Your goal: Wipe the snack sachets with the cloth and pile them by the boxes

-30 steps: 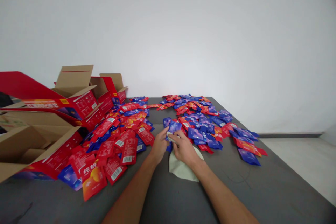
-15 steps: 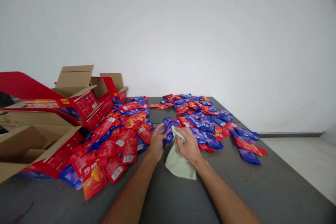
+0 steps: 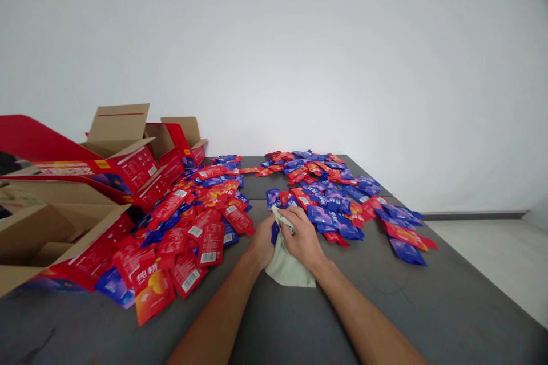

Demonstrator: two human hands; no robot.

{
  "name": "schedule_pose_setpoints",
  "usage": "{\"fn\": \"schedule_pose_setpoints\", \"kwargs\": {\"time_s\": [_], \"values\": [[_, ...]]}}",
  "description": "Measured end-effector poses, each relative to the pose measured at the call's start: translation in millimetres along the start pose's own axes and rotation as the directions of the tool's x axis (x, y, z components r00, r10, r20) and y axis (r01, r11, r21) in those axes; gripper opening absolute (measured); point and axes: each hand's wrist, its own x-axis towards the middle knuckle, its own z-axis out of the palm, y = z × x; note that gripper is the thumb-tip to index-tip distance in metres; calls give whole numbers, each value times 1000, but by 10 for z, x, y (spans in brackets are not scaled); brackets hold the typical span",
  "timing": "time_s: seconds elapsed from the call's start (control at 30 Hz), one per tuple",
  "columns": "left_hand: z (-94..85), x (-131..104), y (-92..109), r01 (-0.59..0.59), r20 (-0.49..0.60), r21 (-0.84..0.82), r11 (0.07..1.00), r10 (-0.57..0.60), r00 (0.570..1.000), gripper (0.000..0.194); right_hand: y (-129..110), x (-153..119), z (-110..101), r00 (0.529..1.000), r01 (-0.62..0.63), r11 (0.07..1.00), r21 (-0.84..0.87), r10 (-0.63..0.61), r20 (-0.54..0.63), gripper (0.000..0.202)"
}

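My left hand is closed around a blue pouch, of which only a narrow strip shows between the two hands. My right hand grips a pale green cloth, bunched at the fingers and hanging down toward the table. The cloth's upper edge meets the pouch, and both hands are touching or nearly so. Just beyond them lies another blue pouch at the near edge of a spread of pouches. Left of my left hand is a heap of red pouches, some with barcodes facing up.
Open cardboard boxes with red printed sides stand along the left of the dark table. Mixed red and blue pouches are spread over the back and right. A small group of pouches lies near the right edge. A white wall rises behind.
The blue pouch in my left hand has turned and is now mostly covered by my fingers and the cloth. My hands have come closer together, and the right hand and cloth have shifted slightly left.
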Motion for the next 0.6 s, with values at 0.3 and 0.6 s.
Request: {"fn": "schedule_pose_setpoints", "kwargs": {"time_s": [0.3, 0.6], "values": [[-185, 124, 2, -52, 176, 81, 995, 37, 984, 38, 75, 40, -83, 986, -137, 978, -155, 121, -111, 40], [-182, 114, 43, -44, 151, 47, 998, 36, 988, 43, 75, 6, -84, 997, -71, 986, -149, 67, -32, 45]]}}
